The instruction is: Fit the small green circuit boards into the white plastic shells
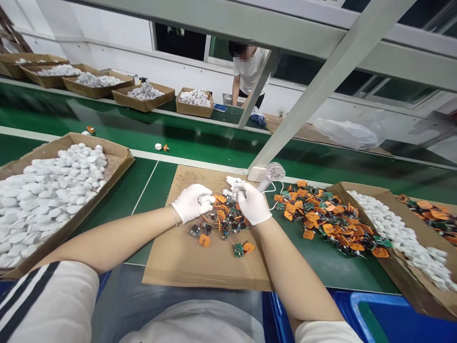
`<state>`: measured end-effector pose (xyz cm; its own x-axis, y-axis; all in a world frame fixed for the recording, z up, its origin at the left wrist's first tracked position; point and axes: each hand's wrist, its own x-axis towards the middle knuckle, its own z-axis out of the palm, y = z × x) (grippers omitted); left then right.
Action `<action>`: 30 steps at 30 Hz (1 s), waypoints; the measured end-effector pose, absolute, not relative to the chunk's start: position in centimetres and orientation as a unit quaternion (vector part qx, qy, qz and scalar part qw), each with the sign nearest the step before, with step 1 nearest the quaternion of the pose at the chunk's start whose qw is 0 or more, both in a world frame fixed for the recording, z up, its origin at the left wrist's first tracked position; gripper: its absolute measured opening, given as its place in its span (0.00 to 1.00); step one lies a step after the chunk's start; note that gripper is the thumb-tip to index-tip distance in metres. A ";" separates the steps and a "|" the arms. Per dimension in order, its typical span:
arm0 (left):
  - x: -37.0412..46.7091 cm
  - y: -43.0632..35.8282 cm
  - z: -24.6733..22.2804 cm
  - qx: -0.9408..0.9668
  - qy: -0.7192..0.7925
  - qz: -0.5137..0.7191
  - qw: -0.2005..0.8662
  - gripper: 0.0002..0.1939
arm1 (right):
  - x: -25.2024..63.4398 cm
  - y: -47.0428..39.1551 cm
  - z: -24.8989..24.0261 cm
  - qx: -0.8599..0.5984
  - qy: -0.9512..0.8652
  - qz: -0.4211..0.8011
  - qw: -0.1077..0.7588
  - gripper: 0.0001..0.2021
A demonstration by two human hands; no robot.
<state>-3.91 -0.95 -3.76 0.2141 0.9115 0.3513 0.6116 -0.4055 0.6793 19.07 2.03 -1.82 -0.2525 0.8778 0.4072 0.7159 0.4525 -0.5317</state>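
To the left of your left hand (193, 202), a cardboard box (120, 166) of white caps (53, 190) likely sits there for easy reach. That hand is half curled; I cannot tell whether it pinches anything. Between your hands, orange parts (221, 216) lie heaped on a cardboard sheet (207, 274), probably to keep them together. Your right hand (254, 202) bends over small white pieces (233, 181), its grip unclear. Right of it, a bigger heap (321, 216) covers the worktop (303, 262), perhaps as stock.

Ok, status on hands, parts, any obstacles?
Left hand curled beside orange parts, grip unclear. Right hand by white pieces, grip unclear. Orange parts heaped on cardboard. Small fan beyond right hand.
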 end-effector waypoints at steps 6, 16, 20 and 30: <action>-4.1 -1.1 -3.6 0.737 0.517 0.394 0.187 0.15 | 18.9 1.5 -0.6 -0.505 -0.712 0.195 0.447 0.03; -3.4 -2.6 -3.0 0.726 0.495 0.447 0.169 0.20 | 16.6 -1.8 -0.4 -0.429 -0.635 0.466 0.442 0.12; -3.1 -3.1 -2.8 0.737 0.506 0.412 0.178 0.18 | 15.4 -2.5 0.1 -0.398 -0.628 0.536 0.399 0.15; -2.8 -3.1 -3.1 0.805 0.388 0.431 0.126 0.04 | 14.7 -2.6 0.2 -0.418 -0.623 0.553 0.363 0.13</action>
<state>-2.82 -3.09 -3.06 0.3268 0.7340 0.5954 0.5163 -0.6663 0.5380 14.70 -2.61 0.19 -0.3876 0.9218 -0.0099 0.1191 0.0394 -0.9921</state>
